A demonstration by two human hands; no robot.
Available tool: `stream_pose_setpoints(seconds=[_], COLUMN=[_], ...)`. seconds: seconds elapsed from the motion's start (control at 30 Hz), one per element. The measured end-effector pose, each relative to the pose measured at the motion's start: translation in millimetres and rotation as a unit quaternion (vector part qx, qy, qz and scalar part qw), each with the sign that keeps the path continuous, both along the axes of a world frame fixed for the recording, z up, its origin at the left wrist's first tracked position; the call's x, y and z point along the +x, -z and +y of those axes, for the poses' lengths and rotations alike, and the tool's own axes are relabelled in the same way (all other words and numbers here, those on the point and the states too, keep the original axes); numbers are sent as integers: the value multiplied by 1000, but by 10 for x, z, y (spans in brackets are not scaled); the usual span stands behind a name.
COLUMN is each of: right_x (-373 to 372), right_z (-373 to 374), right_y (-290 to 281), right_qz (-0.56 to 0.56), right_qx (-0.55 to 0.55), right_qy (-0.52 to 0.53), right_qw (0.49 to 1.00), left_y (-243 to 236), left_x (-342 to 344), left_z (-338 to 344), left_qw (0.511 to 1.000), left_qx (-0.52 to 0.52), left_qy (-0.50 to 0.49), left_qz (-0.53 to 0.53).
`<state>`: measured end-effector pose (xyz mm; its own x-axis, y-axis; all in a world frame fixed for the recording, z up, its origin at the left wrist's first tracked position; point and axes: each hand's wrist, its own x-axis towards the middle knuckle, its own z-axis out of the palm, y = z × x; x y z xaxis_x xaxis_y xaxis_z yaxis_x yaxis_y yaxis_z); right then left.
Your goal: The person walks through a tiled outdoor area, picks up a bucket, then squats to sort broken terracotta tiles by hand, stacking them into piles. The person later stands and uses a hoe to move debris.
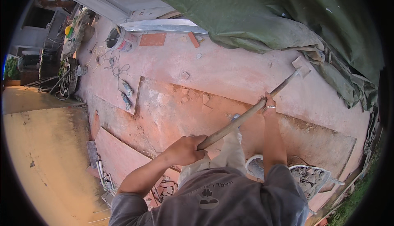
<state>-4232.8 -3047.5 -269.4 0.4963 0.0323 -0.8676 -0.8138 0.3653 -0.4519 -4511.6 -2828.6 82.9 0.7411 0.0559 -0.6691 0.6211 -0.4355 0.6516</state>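
Note:
Both my hands are wrapped round the long wooden handle of a shovel (236, 123), which slants up to the right in front of me. My left hand (186, 150) grips the handle's near end, close to my body. Further along the shaft, my right hand (267, 102) is closed round it, with a bracelet on its wrist. The flat, dusty metal blade (303, 67) is at the far right, over the pinkish floor and beside the green tarp (262, 31). Whether the blade touches the floor I cannot tell.
A sunken strip of reddish earth (160, 107) with broken chunks crosses the floor. Two power tools (126, 96) with cords lie at left, beyond them a bucket (120, 40). A rubble-filled sack (310, 181) stands at lower right. Tile pieces (166, 188) are by my left side.

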Motion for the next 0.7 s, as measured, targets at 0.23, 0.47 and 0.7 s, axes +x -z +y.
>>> stream_pose_setpoints(seconds=[0.23,0.47,0.7], right_x=[-2613,-4936,-5768], right_z=[952,2167,3040], right_y=[180,-265,-482], right_qz=[83,195,160], right_qx=[-27,-35,-57], right_qy=[-114,-302,-506], right_qw=[990,932,846], left_y=[-999,-1565,-1932], left_x=[-3129,-5519,-6423], left_z=[967,1144,986], left_qw=[990,951,932], left_qx=[90,140,187], left_qy=[-81,-260,-300], left_qz=[67,89,86])
